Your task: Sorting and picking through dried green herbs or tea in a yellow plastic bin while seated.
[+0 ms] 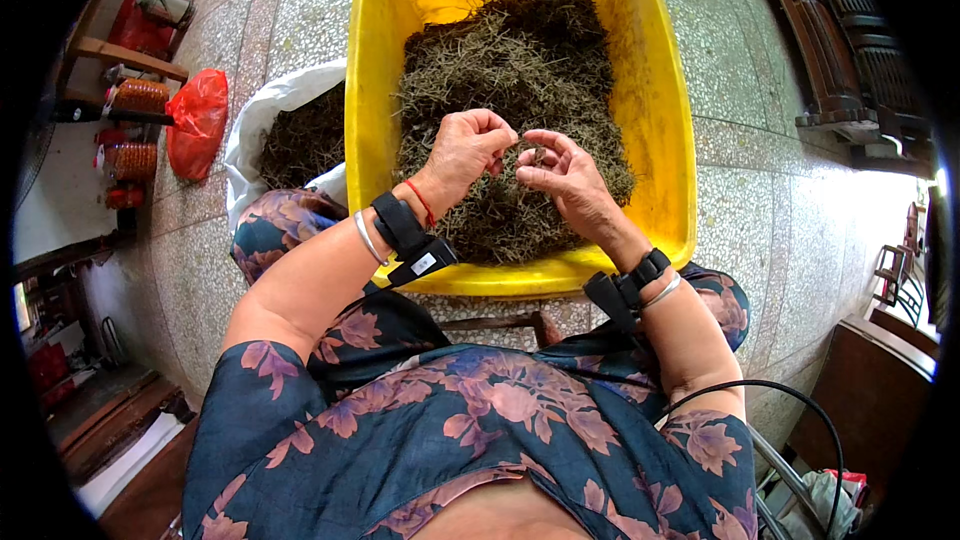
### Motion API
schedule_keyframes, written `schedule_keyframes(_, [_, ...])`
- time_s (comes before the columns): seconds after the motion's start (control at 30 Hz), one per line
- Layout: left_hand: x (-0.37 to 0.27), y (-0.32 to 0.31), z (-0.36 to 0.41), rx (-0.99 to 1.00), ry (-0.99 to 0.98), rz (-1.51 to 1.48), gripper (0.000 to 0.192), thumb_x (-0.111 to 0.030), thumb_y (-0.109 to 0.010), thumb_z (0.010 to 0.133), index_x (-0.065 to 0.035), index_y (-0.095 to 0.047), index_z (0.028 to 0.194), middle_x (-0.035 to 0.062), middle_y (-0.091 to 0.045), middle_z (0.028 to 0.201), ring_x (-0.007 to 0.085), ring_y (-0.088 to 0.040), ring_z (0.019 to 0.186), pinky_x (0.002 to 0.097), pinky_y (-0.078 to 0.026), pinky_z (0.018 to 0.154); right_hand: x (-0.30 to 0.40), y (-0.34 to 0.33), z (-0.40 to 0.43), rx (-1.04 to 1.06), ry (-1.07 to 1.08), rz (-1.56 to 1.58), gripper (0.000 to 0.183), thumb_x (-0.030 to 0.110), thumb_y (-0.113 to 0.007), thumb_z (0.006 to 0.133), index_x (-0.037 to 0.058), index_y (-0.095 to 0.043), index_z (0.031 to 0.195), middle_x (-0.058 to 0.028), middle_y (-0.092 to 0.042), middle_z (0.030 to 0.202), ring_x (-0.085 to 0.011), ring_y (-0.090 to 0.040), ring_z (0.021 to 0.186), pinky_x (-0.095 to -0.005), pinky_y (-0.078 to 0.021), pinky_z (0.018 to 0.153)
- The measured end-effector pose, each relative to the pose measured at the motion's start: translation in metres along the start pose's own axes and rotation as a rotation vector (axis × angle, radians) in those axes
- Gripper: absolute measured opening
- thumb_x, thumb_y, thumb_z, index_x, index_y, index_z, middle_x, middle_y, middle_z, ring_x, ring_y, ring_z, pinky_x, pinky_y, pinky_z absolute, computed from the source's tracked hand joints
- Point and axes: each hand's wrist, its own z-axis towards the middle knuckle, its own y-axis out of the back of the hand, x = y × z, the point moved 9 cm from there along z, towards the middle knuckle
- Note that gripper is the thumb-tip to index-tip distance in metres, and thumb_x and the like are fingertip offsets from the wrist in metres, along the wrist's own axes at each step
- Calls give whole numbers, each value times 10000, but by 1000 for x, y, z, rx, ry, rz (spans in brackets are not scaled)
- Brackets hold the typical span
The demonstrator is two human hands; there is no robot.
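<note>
A yellow plastic tub (670, 127) stands before me, holding a heap of dry, twiggy plant material (502, 67). Above the near part of the heap is my left hand (471, 146), its thumb and index fingertip pinched together; whether a small piece is between them is too small to tell. My right hand (559, 172) is close beside it, fingers curled, with what looks like a small bit of the dry stems at its fingers. The two hands' fingertips are nearly touching. Left of the tub, a white sack (244, 127) stands open with darker dried stems (304, 135) inside.
A red plastic bag (197, 124) lies on the speckled floor at left, near jars with red lids (139, 96) and a metal canister (165, 6). Carved dark wooden furniture (832, 67) stands at upper right. A black cable (795, 394) curves by my right arm.
</note>
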Motion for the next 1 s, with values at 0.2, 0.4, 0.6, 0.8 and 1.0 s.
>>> schedule_keyframes(0.2, [-2,0,3,46,-9,-138,80,-115,-644,895,-53,-624,848,-18,-546,651,63,-493,543,231,-459,524,-6,7,3,30,18,103,256,149,-674,903,-10,-610,1094,-40,-651,919,-107,-608,841,-243,-490,808])
schedule_keyframes(0.4, [-26,7,18,90,-59,582,321,-322,-678,907,-22,-636,800,-18,-583,645,49,-544,607,233,-442,523,-3,3,3,110,12,-34,194,196,-651,927,15,-663,993,7,-645,863,-74,-570,798,-229,-461,749])
schedule_keyframes(0.6, [-12,-33,4,439,-127,665,300,-285,-683,905,-16,-652,775,-21,-584,626,49,-503,566,232,-411,495,-3,-6,-2,171,-29,-164,172,187,-686,901,30,-673,971,28,-635,855,-52,-548,778,-227,-460,715])
schedule_keyframes(0.8, [-15,-25,6,348,-72,389,254,-218,-659,917,-21,-639,759,-15,-577,609,57,-527,523,221,-416,461,-5,-7,-3,160,-84,-199,168,184,-720,874,36,-692,946,38,-636,831,-47,-548,765,-223,-461,698])
schedule_keyframes(1.0, [-14,-10,8,270,15,-33,213,-219,-653,923,-61,-635,781,-19,-592,666,49,-539,583,194,-424,529,-1,-11,-4,152,-89,-307,198,231,-688,901,34,-702,909,31,-632,808,-48,-526,746,-213,-436,696])
